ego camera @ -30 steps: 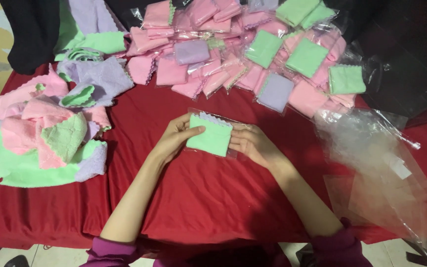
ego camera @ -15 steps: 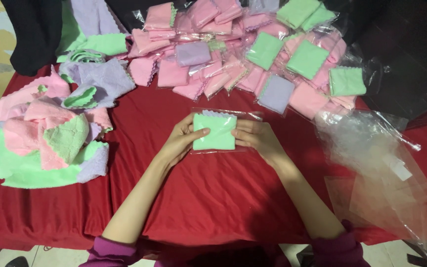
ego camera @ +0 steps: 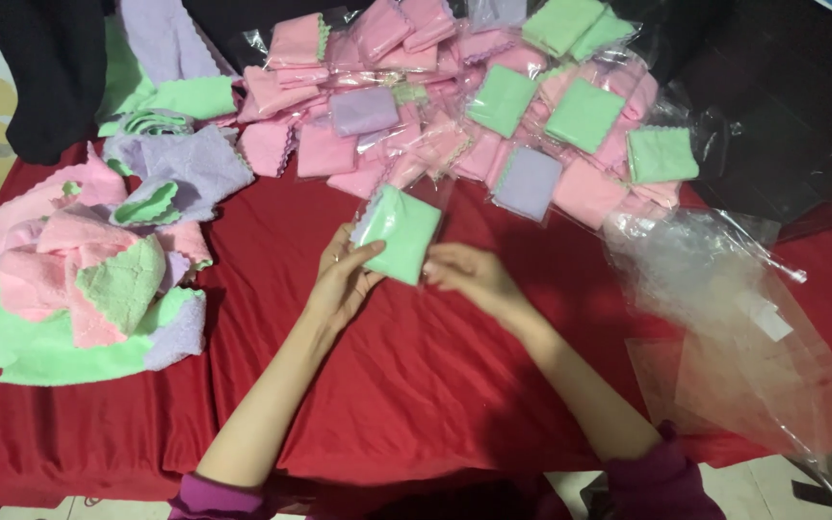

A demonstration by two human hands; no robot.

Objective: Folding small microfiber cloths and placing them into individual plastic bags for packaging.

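A folded green cloth in a clear plastic bag (ego camera: 400,231) is held tilted above the red cloth-covered table (ego camera: 416,385). My left hand (ego camera: 341,276) grips its lower left edge with thumb on top. My right hand (ego camera: 464,276) pinches its lower right corner. Just beyond the packet lies a heap of bagged cloths (ego camera: 455,106) in pink, green and lilac.
A pile of loose unbagged cloths (ego camera: 79,279) in pink, green and lilac lies at the left. A stack of empty clear plastic bags (ego camera: 743,327) lies at the right, reaching the table's edge. A dark garment (ego camera: 50,67) hangs at the back left.
The green packet has been lifted off the table and moved away from me toward the heap, now tilted. Both hands moved forward with it.
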